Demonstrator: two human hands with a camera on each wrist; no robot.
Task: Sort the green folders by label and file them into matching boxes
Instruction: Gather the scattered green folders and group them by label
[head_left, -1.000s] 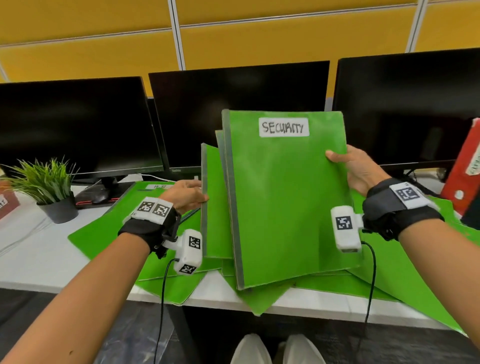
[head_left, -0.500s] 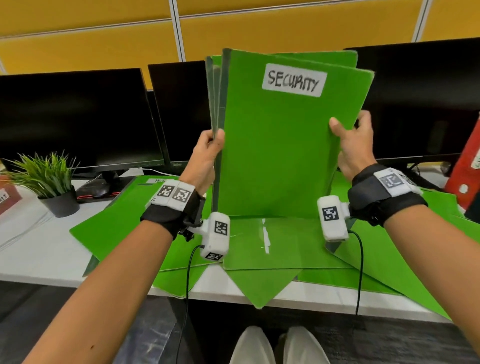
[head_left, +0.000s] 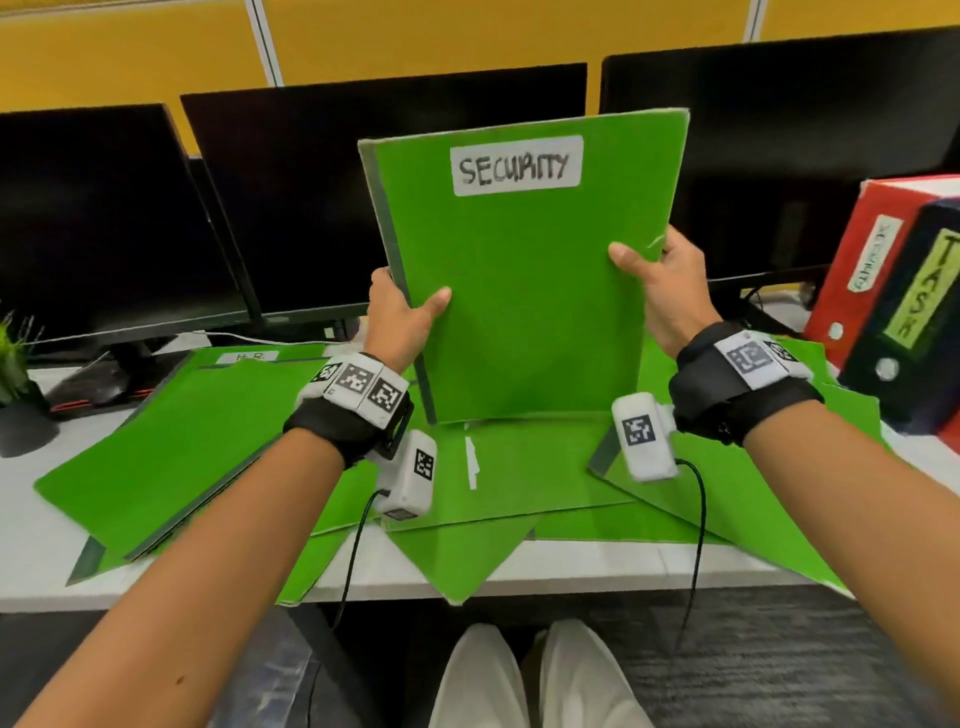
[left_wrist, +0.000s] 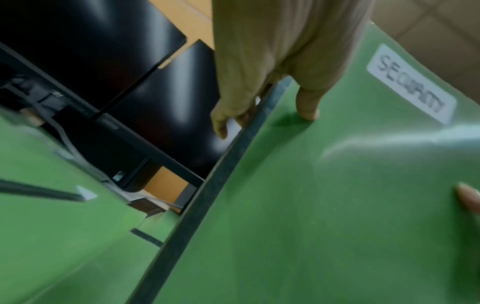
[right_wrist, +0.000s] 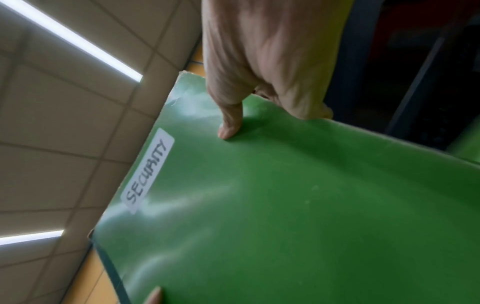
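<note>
I hold a squared stack of green folders (head_left: 524, 301) upright above the desk; its front one bears a white SECURITY label (head_left: 517, 165). The lower edge meets the loose green folders (head_left: 171, 447) lying flat below. My left hand (head_left: 410, 306) grips the grey spine side, thumb on the front cover, fingers behind. My right hand (head_left: 649, 265) grips the opposite edge the same way. The left wrist view shows my left hand (left_wrist: 272, 107) pinching the spine of the folder (left_wrist: 311, 216). In the right wrist view my right hand (right_wrist: 259, 115) pinches the folder (right_wrist: 285, 205).
A red box file (head_left: 872, 249) and a dark box file labelled TASK (head_left: 919, 312) stand at the right of the desk. One flat folder shows an H.R. label (head_left: 249, 357). Three dark monitors (head_left: 311, 208) line the back. A potted plant (head_left: 13, 364) sits far left.
The fanned folders were lifted off the desk, raised high, then brought down and squared into one stack. My left hand moved from the loose rear folders to the spine edge.
</note>
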